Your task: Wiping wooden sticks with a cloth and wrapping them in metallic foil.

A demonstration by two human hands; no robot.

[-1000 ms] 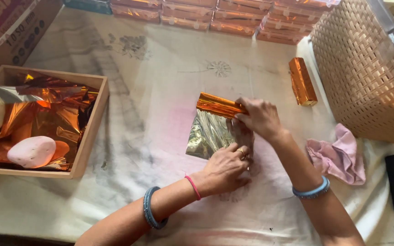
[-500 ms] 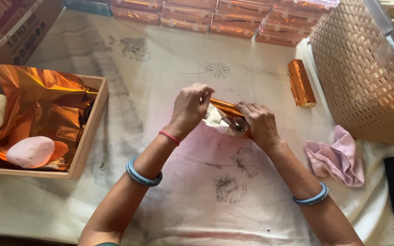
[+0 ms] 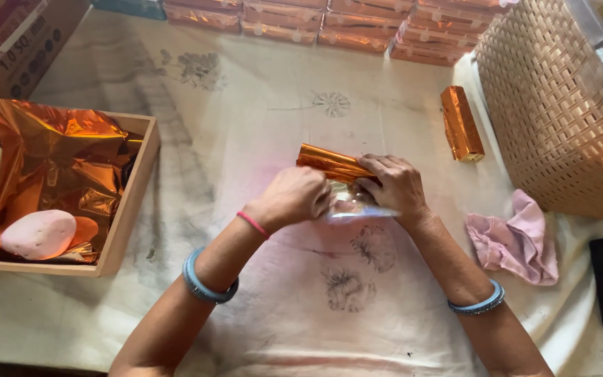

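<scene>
A bar half wrapped in orange foil [image 3: 329,163] lies on the cloth-covered table [image 3: 259,105] at the middle. My left hand [image 3: 293,197] grips the near side of the foil sheet, whose silver underside [image 3: 357,206] shows between my hands. My right hand [image 3: 400,187] presses on the bar's right end and holds the foil there. Both wrists carry blue bangles.
A wooden tray [image 3: 130,202] at the left holds loose orange foil sheets [image 3: 64,160] and a pale pink stone [image 3: 38,234]. One wrapped bar [image 3: 461,123] lies at the right beside a woven basket [image 3: 560,105]. Wrapped bars [image 3: 329,21] line the far edge. A pink cloth [image 3: 518,241] lies right.
The flat foil sheet has been folded up around the bar. My left hand moved from the sheet's lower edge up to the bar and now sits at its near side.
</scene>
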